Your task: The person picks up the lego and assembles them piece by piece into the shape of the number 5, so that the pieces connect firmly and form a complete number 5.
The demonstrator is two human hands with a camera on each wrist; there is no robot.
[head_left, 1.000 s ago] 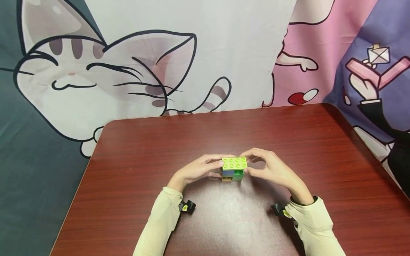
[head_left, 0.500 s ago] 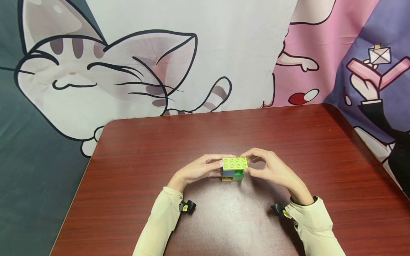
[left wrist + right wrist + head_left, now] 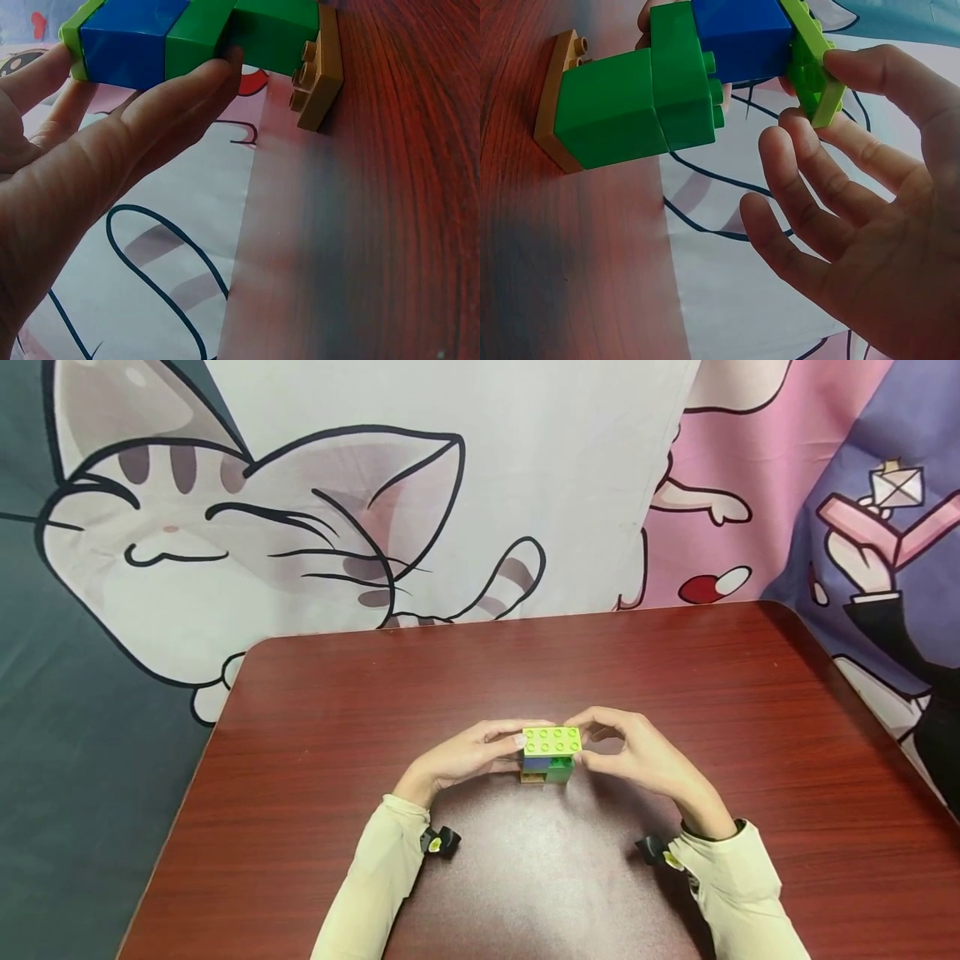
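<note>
A small stack of toy building bricks stands upright on the table. A thin lime-green brick [image 3: 552,742] tops it, and under that lie a blue brick [image 3: 746,37] and green bricks [image 3: 607,109]. At the bottom is a flat tan brick [image 3: 326,71] with studs showing. My left hand [image 3: 472,752] holds the stack from the left, thumb on the lime-green brick and the other fingers along the far side. On the right, my right hand [image 3: 637,756] pinches the overhanging end of the lime-green brick between thumb and fingers; its lower fingers stay apart from the green bricks.
The stack sits near the middle of a dark red wood-grain table [image 3: 375,693]. Behind the table hangs a cloth backdrop [image 3: 570,468] printed with a cartoon cat and figures. Each wrist carries a small black camera [image 3: 446,842].
</note>
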